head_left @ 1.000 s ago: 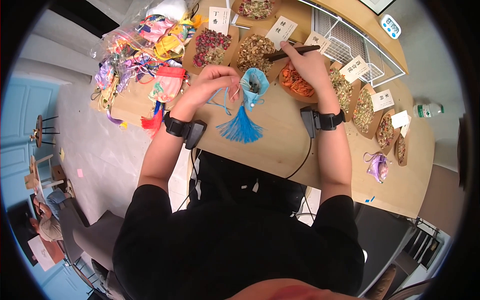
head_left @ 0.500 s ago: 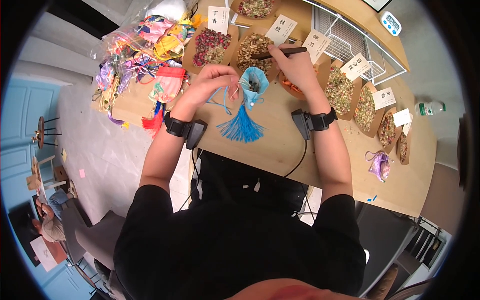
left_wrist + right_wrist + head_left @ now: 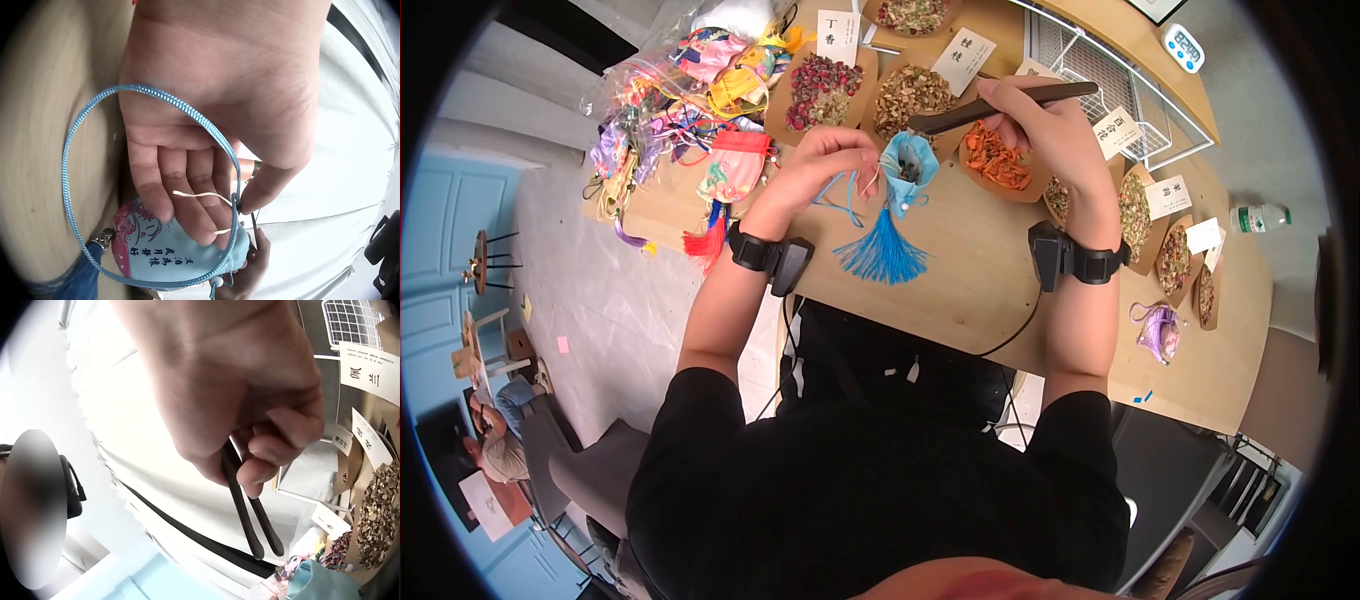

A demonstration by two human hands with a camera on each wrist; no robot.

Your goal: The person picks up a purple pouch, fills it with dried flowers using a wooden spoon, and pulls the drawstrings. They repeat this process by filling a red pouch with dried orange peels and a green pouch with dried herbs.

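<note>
My left hand (image 3: 825,172) pinches the edge of a light blue drawstring pouch (image 3: 165,247) between thumb and fingertips. Its mouth faces up, with dark bits inside, and a blue tassel (image 3: 882,252) hangs from its lower end. A blue cord loop (image 3: 67,165) stands out in front of the palm in the left wrist view. My right hand (image 3: 1050,130) holds dark tongs (image 3: 960,115) whose tips are just above the pouch mouth. In the right wrist view the two tong tips stand slightly apart, with nothing visible between them.
Paper trays of dried brown chips (image 3: 912,100), rosebuds (image 3: 825,85) and orange petals (image 3: 997,160) line the far side, with label cards. Colourful pouches (image 3: 735,75) pile up at left, beside a red one (image 3: 737,160). A purple pouch (image 3: 1158,332) lies at right.
The tongs have moved from the tray of brown chips to above the pouch mouth. My right hand has shifted right and turned, and the left hand with the pouch stays in place.
</note>
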